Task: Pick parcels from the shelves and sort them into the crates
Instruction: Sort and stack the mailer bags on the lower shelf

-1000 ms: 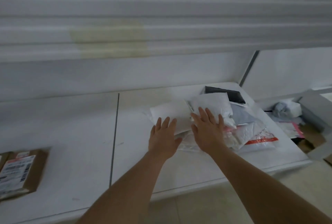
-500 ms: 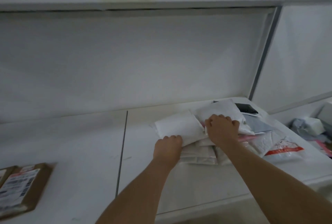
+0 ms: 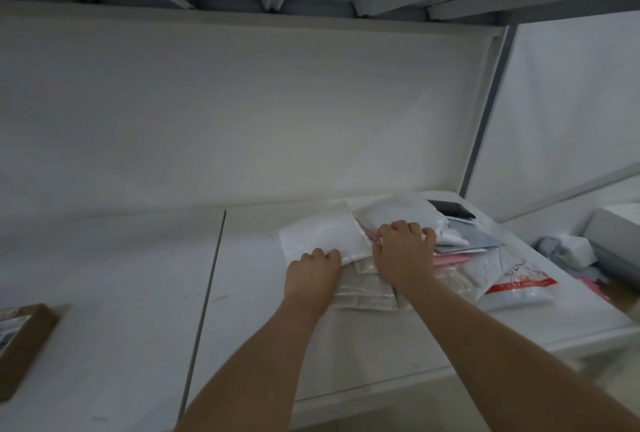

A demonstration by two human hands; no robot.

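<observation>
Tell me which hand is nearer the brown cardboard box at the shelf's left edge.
Left. The left hand grips a white mailer right of the cardboard box; the right hand grips the parcel pile farther right.

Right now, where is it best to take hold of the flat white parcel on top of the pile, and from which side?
Probably its near edge, from the front: the white parcel lies flat on the pile, that edge overhangs, and the left hand already curls around it.
</observation>
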